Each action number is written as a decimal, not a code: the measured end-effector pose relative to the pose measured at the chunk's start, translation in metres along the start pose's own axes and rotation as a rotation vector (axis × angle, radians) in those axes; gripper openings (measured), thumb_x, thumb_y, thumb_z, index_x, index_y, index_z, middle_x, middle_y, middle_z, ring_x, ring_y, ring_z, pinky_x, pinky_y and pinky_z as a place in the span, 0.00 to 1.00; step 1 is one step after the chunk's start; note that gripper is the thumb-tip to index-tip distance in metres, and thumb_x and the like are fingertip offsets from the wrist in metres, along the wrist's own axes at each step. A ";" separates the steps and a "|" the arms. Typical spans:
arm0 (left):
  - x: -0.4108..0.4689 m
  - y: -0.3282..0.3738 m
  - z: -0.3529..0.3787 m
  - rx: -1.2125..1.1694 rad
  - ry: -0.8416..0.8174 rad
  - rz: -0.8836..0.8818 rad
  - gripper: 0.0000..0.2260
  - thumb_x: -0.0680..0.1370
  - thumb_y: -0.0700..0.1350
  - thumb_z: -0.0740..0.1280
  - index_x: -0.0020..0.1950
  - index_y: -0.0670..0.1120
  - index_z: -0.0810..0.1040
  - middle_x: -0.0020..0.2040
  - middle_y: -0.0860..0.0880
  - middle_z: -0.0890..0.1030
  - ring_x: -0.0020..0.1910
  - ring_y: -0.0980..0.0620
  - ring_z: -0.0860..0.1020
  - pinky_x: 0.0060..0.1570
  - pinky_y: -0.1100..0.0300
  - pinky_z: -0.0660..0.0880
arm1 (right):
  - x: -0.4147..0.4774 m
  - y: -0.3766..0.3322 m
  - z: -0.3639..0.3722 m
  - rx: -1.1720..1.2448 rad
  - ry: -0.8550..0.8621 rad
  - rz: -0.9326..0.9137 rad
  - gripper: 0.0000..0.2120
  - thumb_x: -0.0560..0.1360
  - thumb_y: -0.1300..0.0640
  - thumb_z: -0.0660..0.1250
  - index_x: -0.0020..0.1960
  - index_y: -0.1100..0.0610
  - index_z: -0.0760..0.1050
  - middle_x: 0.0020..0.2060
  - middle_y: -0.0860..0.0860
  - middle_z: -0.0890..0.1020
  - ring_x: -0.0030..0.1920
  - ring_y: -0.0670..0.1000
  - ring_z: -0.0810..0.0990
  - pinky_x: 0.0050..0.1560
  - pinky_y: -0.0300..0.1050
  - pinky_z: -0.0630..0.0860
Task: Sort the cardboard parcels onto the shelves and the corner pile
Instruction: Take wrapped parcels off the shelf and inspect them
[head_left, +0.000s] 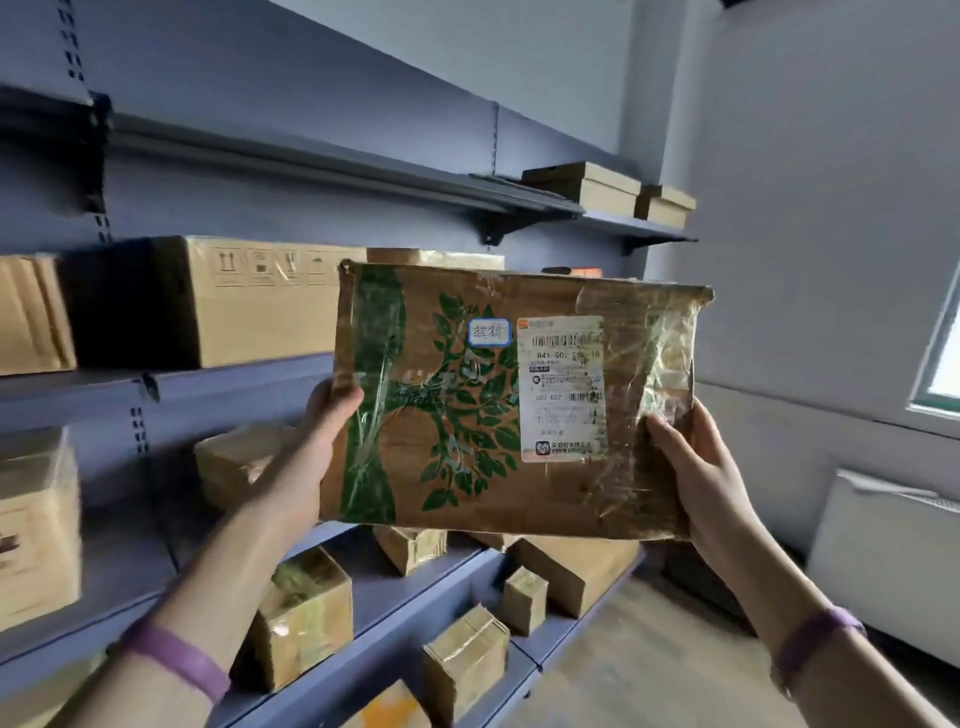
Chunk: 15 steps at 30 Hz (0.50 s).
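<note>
**Tree-printed parcel held up in front of the shelves**

You have the tree-printed parcel (467, 415) in the air in both hands, printed face toward you, level with the middle of the shelves (234, 376) and touching none of them. Your left hand (314, 447) grips its lower left edge. The thumb lies over the front and the other fingers are hidden behind the cardboard. Your right hand (698, 467) grips the lower right corner the same way, with the thumb on the taped front and the rest out of sight behind.

A white shipping label (563, 389) sits right of the green tree print, and a small blue-bordered sticker (489, 332) is just beside it. The writing on both is too blurred to read. Glossy tape wrinkles the parcel's right end.

The parcel covers much of the shelving behind it. A large carton (249, 301) stands on the middle shelf, its left side blurred. Two flat lidded boxes (597, 189) lie on the top shelf near the wall. Small taped boxes (306, 613) sit on the lower shelves, some partly hidden by your arms. Each wrist wears a purple wristband (176, 662). A window (940, 353) is cut off at the right edge.
</note>
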<state>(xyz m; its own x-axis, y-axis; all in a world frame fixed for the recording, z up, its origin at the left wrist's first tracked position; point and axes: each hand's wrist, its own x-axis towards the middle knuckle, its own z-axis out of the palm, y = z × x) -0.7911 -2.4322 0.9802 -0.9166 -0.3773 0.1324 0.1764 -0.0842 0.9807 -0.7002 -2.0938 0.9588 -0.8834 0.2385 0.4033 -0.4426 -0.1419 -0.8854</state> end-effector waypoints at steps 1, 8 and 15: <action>-0.001 -0.004 0.016 -0.007 -0.047 -0.006 0.18 0.84 0.37 0.58 0.72 0.32 0.66 0.69 0.33 0.71 0.71 0.38 0.68 0.49 0.63 0.64 | 0.003 -0.001 -0.016 -0.013 0.034 -0.005 0.17 0.78 0.54 0.67 0.66 0.49 0.73 0.55 0.51 0.84 0.53 0.53 0.84 0.54 0.56 0.82; -0.043 -0.035 0.113 -0.110 -0.596 -0.084 0.22 0.72 0.61 0.70 0.65 0.61 0.73 0.63 0.48 0.80 0.64 0.43 0.76 0.66 0.38 0.68 | 0.022 0.005 -0.110 -0.097 0.226 -0.016 0.16 0.78 0.53 0.68 0.64 0.46 0.74 0.53 0.50 0.85 0.50 0.52 0.85 0.46 0.52 0.83; 0.005 -0.067 0.229 -0.196 -0.755 -0.114 0.21 0.74 0.58 0.66 0.66 0.59 0.71 0.60 0.48 0.81 0.60 0.44 0.80 0.60 0.40 0.74 | 0.075 0.023 -0.170 -0.148 0.382 -0.051 0.16 0.78 0.56 0.67 0.65 0.47 0.75 0.55 0.51 0.84 0.56 0.56 0.83 0.58 0.61 0.78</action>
<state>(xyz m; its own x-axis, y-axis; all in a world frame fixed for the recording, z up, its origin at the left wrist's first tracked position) -0.8896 -2.2171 0.9484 -0.9162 0.3659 0.1631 0.0619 -0.2728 0.9601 -0.7500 -1.9156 0.9292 -0.7276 0.5854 0.3577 -0.4328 0.0129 -0.9014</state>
